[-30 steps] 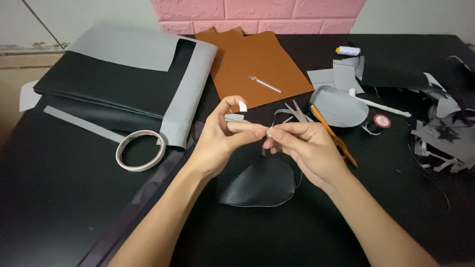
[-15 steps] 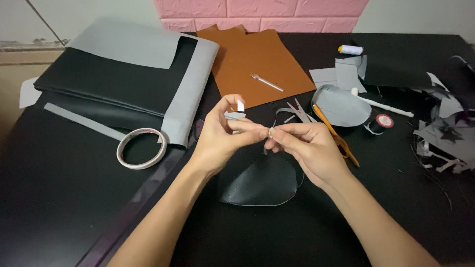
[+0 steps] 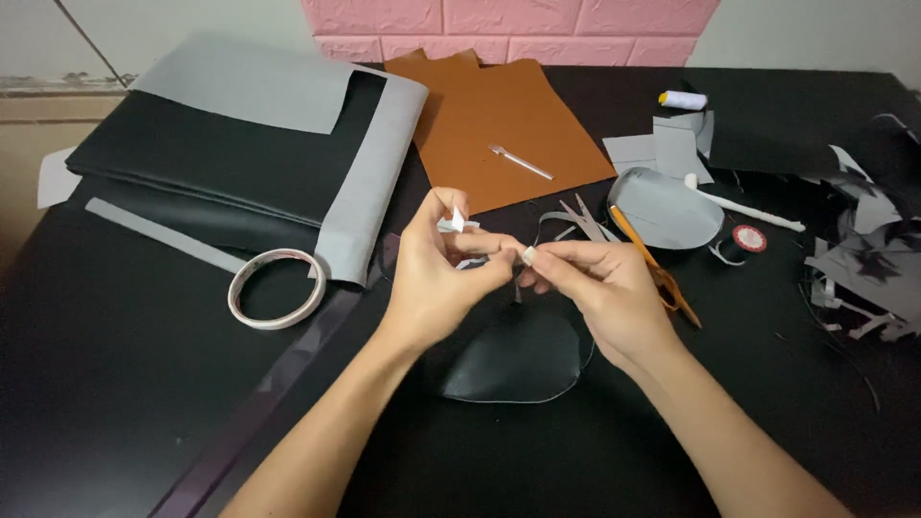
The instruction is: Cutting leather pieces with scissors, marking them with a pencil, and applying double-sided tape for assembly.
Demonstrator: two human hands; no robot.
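Both hands pinch a small white strip, likely tape backing: left hand (image 3: pixel 436 273) holds one curled end (image 3: pixel 453 223) between thumb and fingers, right hand (image 3: pixel 595 283) nips the other end at its fingertips. Versus a second ago, barely any change; hands a touch closer, peel ongoing. Wrists raised, forearms converging. Black leather piece (image 3: pixel 518 360) lies just below the grip, tape roll (image 3: pixel 277 288) to its left, scissors (image 3: pixel 657 269) right.

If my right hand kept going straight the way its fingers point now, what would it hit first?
The right hand points left, toward the left hand. Its fingertips would meet the left hand's fingertips almost at once; they look nearly touching around a small white strip, though depth is unclear.
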